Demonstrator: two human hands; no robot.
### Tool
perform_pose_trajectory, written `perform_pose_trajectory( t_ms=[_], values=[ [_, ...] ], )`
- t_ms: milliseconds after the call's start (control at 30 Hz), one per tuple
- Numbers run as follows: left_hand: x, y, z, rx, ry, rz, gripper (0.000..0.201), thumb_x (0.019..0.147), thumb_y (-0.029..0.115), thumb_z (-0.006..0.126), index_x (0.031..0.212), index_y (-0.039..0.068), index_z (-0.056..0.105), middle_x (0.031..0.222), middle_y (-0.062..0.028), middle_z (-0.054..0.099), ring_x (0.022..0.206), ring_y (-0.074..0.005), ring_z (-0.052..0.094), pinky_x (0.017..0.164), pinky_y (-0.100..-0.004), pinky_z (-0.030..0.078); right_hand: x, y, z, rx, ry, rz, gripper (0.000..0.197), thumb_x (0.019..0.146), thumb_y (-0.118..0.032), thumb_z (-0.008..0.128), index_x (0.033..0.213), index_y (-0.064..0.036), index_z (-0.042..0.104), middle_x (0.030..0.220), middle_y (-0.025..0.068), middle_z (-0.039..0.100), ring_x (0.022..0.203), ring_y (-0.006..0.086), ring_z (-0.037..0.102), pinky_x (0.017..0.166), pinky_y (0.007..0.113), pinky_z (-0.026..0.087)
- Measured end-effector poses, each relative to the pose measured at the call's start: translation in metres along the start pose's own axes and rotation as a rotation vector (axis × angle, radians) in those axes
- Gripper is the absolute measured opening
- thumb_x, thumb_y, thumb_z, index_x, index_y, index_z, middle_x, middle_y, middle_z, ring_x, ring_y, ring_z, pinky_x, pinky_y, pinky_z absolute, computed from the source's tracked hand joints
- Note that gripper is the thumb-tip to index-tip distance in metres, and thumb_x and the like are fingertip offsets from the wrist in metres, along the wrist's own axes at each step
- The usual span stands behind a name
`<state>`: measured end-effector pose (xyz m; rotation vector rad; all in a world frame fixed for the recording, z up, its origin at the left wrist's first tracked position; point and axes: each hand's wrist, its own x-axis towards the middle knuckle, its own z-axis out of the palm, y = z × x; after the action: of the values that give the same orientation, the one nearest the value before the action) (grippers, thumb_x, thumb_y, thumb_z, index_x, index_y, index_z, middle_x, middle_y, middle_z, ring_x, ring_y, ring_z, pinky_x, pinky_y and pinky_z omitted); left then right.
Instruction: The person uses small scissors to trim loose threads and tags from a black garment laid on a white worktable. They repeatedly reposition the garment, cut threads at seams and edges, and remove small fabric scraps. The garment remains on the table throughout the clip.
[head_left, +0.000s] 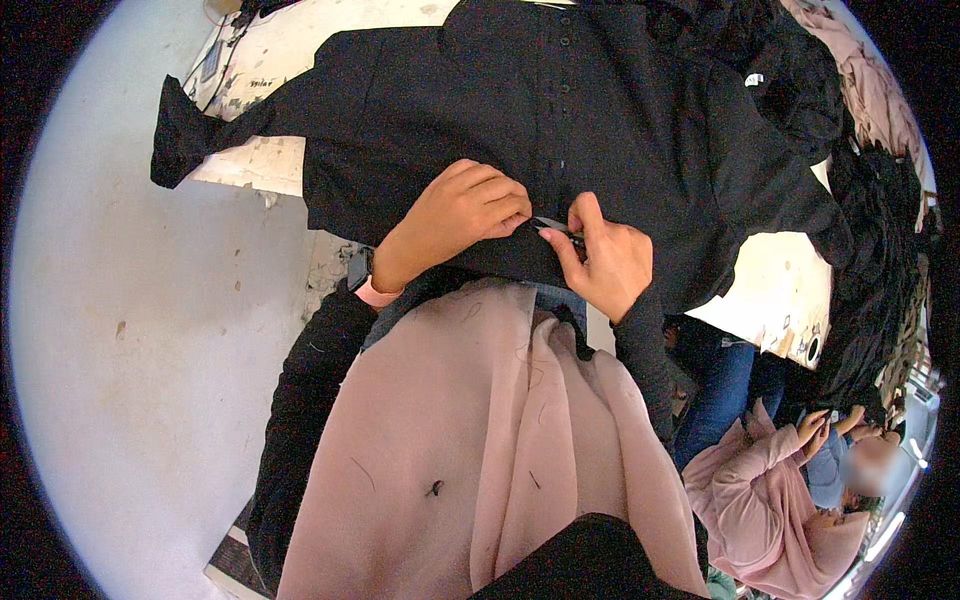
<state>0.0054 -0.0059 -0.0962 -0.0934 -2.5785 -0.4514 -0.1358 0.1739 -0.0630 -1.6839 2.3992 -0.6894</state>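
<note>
A black buttoned shirt (480, 110) lies spread in front of me, its row of dark buttons running down the middle. At the lower end of that placket, my left hand (468, 205) is closed, its fingertips pinching the shirt's cloth. Close beside it, my right hand (612, 252) is closed around small thread snips (556, 226). Their pale metal blade points left toward the left fingertips and touches or nearly touches the cloth. The fingers partly cover the snips, so their full shape is hidden.
Under the shirt is a pale, marked worktable (775, 285). More black garments (870, 270) are heaped along the right, with pink cloth (860, 60) behind. At the lower right sits another person in pink (765, 500), hands raised near a further person.
</note>
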Motion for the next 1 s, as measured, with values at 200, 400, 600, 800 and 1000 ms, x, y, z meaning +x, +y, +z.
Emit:
perform_pose_trajectory(
  t_ms=[200, 400, 600, 800, 1000],
  values=[
    [-0.002, -0.001, 0.003, -0.013, 0.044, 0.006, 0.015, 0.080, 0.023, 0.077, 0.091, 0.014, 0.070, 0.096, 0.0047, 0.069, 0.094, -0.0144, 0.063, 0.088, -0.0325, 0.049, 0.003, -0.004, -0.003, -0.030, -0.026, -0.004, 0.032, 0.094, -0.038, 0.066, 0.091, -0.0093, 0.051, 0.062, 0.0093, 0.064, 0.053, 0.0318, 0.066, 0.046, 0.043, 0.050],
    [-0.002, -0.001, 0.003, 0.025, 0.033, 0.020, 0.015, 0.080, 0.023, 0.077, 0.090, 0.014, 0.070, 0.095, 0.0044, 0.069, 0.095, -0.0151, 0.064, 0.088, -0.0324, 0.049, 0.005, -0.005, -0.003, -0.073, -0.058, -0.010, 0.032, 0.093, -0.036, 0.068, 0.090, -0.0088, 0.052, 0.064, 0.0096, 0.065, 0.054, 0.0321, 0.066, 0.046, 0.044, 0.051],
    [0.018, -0.001, -0.004, -0.054, -0.072, -0.119, 0.023, 0.085, 0.024, 0.073, 0.105, 0.015, 0.067, 0.122, -0.0002, 0.066, 0.111, -0.0210, 0.063, 0.096, -0.0394, 0.047, -0.003, 0.007, 0.005, 0.445, 0.128, 0.152, 0.025, 0.097, -0.029, 0.067, 0.097, -0.0085, 0.052, 0.070, 0.0043, 0.062, 0.058, 0.0205, 0.063, 0.053, 0.032, 0.046],
    [0.050, -0.012, -0.014, 0.064, -0.143, 0.035, 0.033, 0.088, 0.042, 0.068, 0.105, 0.013, 0.064, 0.151, -0.0065, 0.048, 0.138, -0.0279, 0.045, 0.115, -0.0496, 0.030, -0.010, 0.023, 0.009, 1.056, 0.326, 0.321, 0.020, 0.101, -0.016, 0.061, 0.115, -0.0056, 0.052, 0.077, -0.0020, 0.055, 0.064, 0.0063, 0.047, 0.060, 0.022, 0.039],
    [0.019, -0.003, -0.029, 0.040, -0.070, 0.168, 0.023, 0.082, 0.032, 0.077, 0.081, 0.015, 0.062, 0.101, -0.0022, 0.066, 0.119, -0.0231, 0.061, 0.107, -0.0441, 0.040, -0.010, 0.029, 0.011, 1.090, 0.303, 0.429, 0.025, 0.100, -0.016, 0.064, 0.119, -0.0025, 0.056, 0.080, 0.0004, 0.060, 0.058, 0.0070, 0.051, 0.054, 0.022, 0.041]
  ],
)
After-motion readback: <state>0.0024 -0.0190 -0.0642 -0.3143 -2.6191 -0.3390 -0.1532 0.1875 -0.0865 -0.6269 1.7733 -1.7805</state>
